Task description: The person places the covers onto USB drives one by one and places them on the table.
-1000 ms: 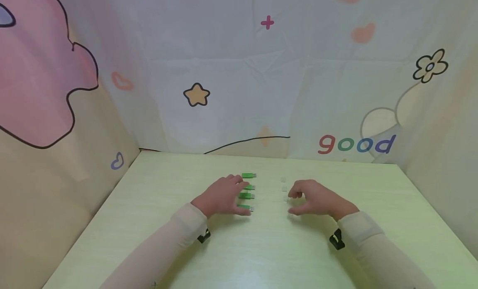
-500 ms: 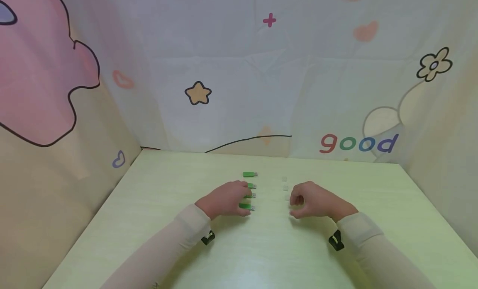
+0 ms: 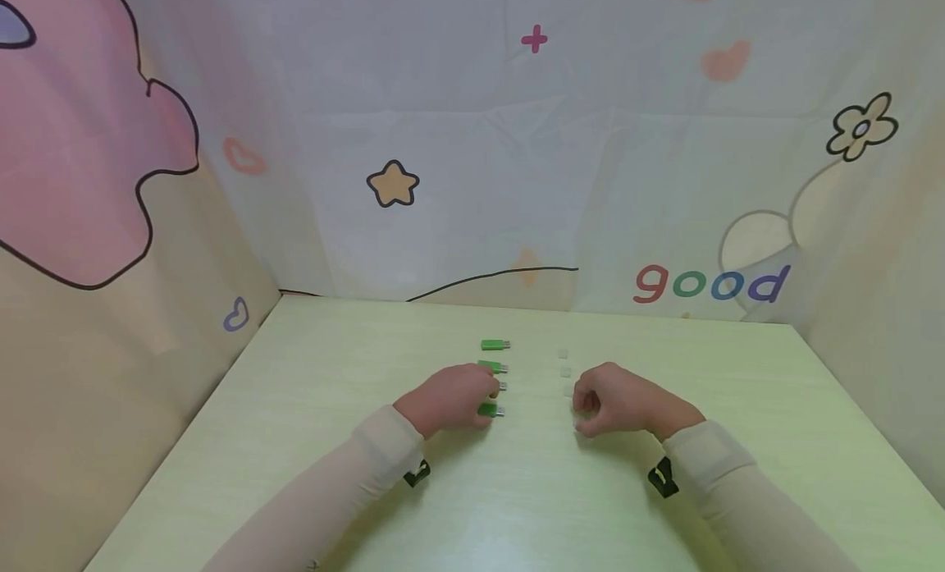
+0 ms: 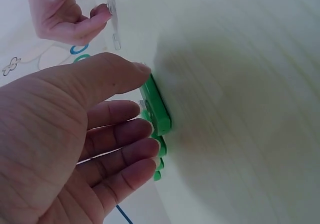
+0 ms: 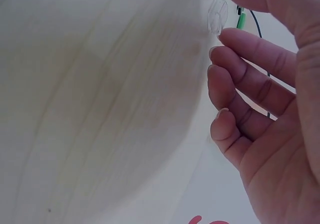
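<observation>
Several green USB sticks lie in a column on the table, their metal plugs pointing right; the farthest stick is fully visible. My left hand is at the nearest stick, thumb and fingertips beside it, apart from each other. Its fingers partly cover the middle sticks. Opposite lie several small clear caps, such as the far cap. My right hand bends its fingers by the nearest clear cap, which shows between thumb and index finger. Whether the fingertips touch either piece is hard to tell.
The pale green table is bounded by a printed cloth at the back and sides. A black wrist strap hangs under the right cuff, and another strap under the left.
My left hand has come down and slightly toward me, its fingers drawing in about the nearest stick. My right thumb and fingers have drawn closer together by the nearest cap. Sticks and caps stay put.
</observation>
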Available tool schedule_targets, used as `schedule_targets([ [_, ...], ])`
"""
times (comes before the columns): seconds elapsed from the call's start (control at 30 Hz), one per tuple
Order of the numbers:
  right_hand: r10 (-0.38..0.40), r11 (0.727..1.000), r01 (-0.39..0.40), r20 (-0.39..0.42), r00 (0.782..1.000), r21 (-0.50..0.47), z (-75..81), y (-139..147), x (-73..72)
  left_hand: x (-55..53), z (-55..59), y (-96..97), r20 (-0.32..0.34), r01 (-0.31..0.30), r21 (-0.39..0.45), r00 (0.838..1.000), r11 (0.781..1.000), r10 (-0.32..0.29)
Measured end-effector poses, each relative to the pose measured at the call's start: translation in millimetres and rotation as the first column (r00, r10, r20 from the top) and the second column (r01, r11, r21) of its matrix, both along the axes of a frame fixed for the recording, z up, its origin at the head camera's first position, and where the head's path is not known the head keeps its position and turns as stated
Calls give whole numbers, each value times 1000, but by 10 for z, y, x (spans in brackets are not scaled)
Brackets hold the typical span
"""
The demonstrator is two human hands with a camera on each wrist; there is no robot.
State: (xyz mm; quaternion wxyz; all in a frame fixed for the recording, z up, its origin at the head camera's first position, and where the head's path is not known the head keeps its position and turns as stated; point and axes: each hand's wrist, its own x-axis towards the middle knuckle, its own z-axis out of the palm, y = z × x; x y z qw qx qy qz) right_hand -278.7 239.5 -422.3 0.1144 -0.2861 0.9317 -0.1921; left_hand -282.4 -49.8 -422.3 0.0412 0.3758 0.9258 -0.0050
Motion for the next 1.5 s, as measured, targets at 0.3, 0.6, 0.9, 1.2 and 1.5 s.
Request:
schedule_targets([
  [0.3,-13,999,13,-3,1000,36,3,-37,2,14,-10,37,-9,-14,-45,1000,999,14],
  [0.6,-15,999,16,-17,1000,52,1,-33,0,6,-11,52,4,-35,-60,999,998,35],
  [0.9,-8,998,9,-17,1000,66,1,-35,3,21,20,55,24,-63,-61,998,996,65],
  [1.2,-1,998,3,-33,999,69,11,-33,13,17,42,18,72,-98,-17,992,995,99],
  [1.5,-25,997,26,-13,1000,68,6,-47,29,-27,4,-68,128,-128,33,984,991,123],
])
